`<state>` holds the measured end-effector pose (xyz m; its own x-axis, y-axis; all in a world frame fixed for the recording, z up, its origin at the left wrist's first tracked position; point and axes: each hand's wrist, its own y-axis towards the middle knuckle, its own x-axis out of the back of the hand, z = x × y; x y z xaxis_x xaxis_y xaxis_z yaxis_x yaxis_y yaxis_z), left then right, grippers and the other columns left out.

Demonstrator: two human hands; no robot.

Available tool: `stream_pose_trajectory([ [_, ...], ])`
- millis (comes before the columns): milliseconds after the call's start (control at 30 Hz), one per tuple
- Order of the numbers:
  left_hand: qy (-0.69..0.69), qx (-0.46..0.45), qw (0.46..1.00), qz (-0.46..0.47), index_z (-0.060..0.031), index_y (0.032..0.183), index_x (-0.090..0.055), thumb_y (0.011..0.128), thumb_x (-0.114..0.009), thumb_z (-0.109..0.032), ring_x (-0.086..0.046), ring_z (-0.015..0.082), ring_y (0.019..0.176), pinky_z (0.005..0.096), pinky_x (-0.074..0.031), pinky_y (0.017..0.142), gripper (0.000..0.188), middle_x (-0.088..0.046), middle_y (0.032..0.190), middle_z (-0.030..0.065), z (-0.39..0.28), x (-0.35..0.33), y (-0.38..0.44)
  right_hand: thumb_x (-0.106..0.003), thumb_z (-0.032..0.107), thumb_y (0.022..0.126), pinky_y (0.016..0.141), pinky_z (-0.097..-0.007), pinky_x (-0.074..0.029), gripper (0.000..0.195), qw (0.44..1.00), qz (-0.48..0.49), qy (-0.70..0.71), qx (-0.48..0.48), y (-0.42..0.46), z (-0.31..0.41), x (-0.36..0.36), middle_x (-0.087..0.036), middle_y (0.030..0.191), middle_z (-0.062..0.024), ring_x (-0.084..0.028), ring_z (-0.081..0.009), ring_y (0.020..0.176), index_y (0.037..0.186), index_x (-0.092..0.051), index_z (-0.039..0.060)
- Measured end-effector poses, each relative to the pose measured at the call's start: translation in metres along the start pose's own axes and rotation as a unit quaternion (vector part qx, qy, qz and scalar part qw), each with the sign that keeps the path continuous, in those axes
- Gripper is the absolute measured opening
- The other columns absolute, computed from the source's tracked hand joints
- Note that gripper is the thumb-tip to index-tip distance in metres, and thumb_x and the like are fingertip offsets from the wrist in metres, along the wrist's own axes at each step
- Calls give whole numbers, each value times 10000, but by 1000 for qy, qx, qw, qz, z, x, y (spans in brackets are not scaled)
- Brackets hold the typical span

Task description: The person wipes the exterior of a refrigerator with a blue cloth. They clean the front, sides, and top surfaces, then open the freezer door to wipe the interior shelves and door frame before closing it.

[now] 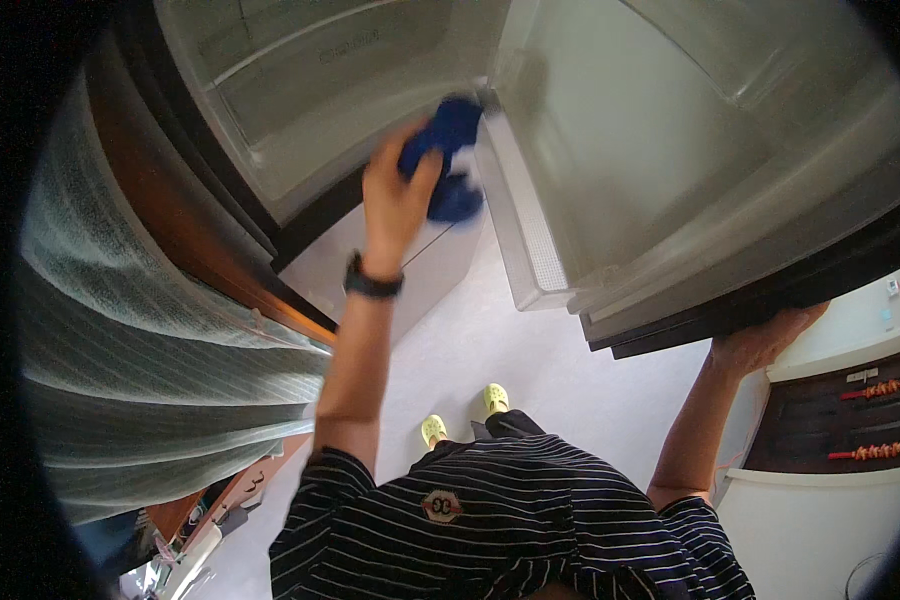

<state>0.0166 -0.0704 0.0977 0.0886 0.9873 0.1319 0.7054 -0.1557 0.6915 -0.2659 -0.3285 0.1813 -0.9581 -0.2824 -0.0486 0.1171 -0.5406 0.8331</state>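
My left hand (396, 196), with a dark band on its wrist, grips a crumpled blue cloth (456, 127). The hand and cloth are blurred. They are near the inner corner where the pale cabinet interior (330, 97) of what looks like a refrigerator meets its open door (645, 172). A clear door bin (511, 247) with a white textured base runs down the door's inner side, just right of the cloth. My right hand (769, 341) holds the dark lower edge of the door from outside; its fingers are partly hidden behind that edge.
A pale green striped curtain (172, 300) hangs close on the left beside a brown wooden edge (300, 315). On the right is a dark door panel (810, 420) with red and orange hanging ornaments (885, 450). Yellow clogs (496, 398) stand on the light floor (435, 360).
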Motion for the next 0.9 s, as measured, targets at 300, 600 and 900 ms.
stream_pose_trajectory([
  [300, 532, -221, 598, 557, -27, 1055, -678, 857, -539, -110, -671, 337, 921, 464, -553, 765, 256, -695, 1020, 164, -24, -135, 112, -350, 487, 1002, 1105, -455, -336, 713, 999, -13, 22, -22, -6, -6, 3, -249, 1515, -208, -365, -333, 1328, 1513, -180, 20],
  [600, 31, -182, 568, 802, -48, 1230, -637, 837, -579, -37, -580, 287, 1105, 391, -446, 972, 398, -633, 1222, 147, -78, -108, 74, -458, 469, 977, 1102, -436, -335, 726, 1000, 0, 10, 6, -3, 5, -9, -317, 1492, -184, -374, -313, 1327, 1510, -225, 35],
  [900, -70, 155, 985, 2, -95, 1365, -498, 954, -563, -191, -622, 234, 1085, 367, -540, 907, 427, -608, 1252, 121, -5, 92, 19, -582, 482, 903, 1118, -454, -311, 740, 936, -7, -265, 230, 3, -38, 18, -397, 1450, -239, -377, -385, 1341, 1433, -378, 8],
])
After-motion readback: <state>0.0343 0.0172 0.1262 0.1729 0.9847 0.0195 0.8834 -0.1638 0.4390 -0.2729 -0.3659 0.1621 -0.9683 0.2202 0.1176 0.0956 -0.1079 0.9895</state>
